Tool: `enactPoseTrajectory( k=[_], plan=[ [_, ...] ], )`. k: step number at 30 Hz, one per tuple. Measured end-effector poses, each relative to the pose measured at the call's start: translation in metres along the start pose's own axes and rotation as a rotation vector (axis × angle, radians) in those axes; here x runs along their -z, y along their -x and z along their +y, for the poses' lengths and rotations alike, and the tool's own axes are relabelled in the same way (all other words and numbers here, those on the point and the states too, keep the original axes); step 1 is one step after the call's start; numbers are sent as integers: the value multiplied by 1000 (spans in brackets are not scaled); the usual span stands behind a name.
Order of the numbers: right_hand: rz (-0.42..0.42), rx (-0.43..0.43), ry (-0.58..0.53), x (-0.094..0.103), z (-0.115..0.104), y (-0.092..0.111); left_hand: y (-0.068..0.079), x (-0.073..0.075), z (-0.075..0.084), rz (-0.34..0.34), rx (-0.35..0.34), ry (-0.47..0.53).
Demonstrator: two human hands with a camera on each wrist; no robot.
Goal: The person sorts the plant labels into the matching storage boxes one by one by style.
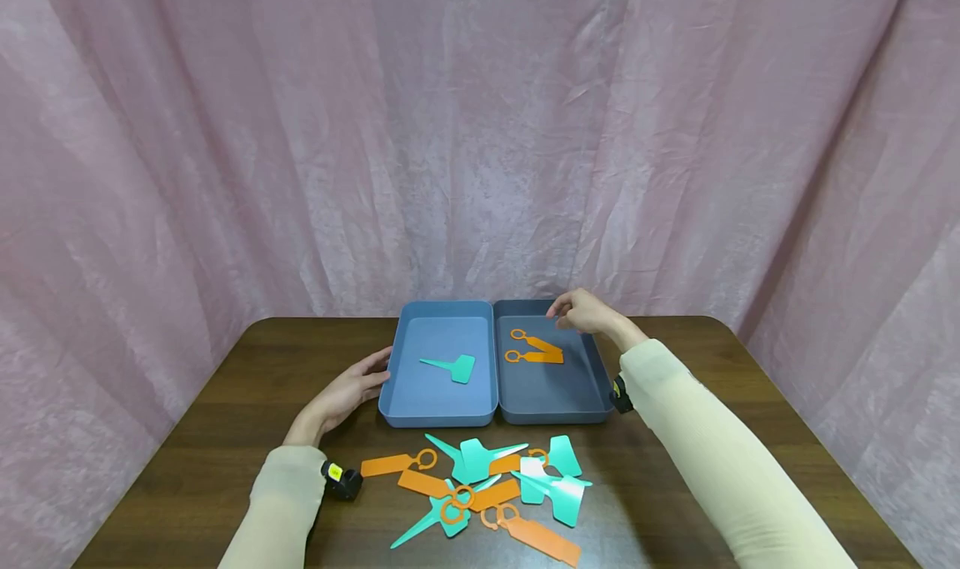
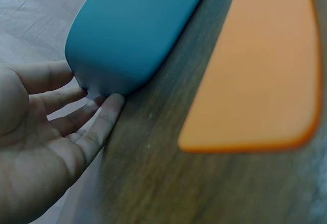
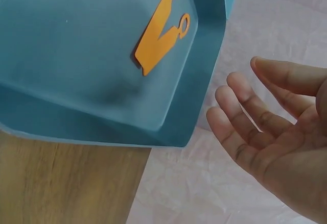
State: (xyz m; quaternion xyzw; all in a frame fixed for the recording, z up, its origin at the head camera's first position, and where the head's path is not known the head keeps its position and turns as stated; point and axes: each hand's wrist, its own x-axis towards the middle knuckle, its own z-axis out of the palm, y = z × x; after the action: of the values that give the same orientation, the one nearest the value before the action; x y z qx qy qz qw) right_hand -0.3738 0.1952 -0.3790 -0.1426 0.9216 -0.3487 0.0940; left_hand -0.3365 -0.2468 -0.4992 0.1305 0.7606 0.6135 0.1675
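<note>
My left hand (image 1: 348,392) rests its straight fingertips against the left wall of the light blue tray (image 1: 442,402); the left wrist view shows them on that tray's outer side (image 2: 127,30). One green T-shaped plant label (image 1: 462,368) lies in this tray. Over the back right part of the dark grey-blue tray (image 1: 555,402) hovers my right hand (image 1: 588,311), its fingers loosely bent with nothing between them in the right wrist view. Two orange tags with ring ends (image 3: 153,38) lie on the dark tray's floor, one partly over the other.
In front of the trays, a loose pile of green T-shaped labels (image 1: 472,461) and orange ring-ended tags (image 1: 543,541) overlaps on the wooden table (image 1: 247,436). One orange tag (image 1: 384,466) lies close to the left wrist. A pink curtain (image 1: 480,136) hangs behind the table.
</note>
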Motion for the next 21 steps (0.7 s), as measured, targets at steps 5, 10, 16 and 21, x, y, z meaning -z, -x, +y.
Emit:
enactPoseTrajectory(
  k=[5, 10, 16, 21],
  plan=[
    [-13, 0, 1, 1, -2, 3, 1, 0, -1, -9, -5, -14],
    [-28, 15, -13, 5, -6, 5, 1, 1, -2, 1, -2, -7],
    [-39, 26, -37, 11, -10, 11, 1, 2, -3, 8, -4, 0],
    [-43, 43, -36, 12, -12, 14, 0, 3, -4, 0, -6, -8]
  ],
)
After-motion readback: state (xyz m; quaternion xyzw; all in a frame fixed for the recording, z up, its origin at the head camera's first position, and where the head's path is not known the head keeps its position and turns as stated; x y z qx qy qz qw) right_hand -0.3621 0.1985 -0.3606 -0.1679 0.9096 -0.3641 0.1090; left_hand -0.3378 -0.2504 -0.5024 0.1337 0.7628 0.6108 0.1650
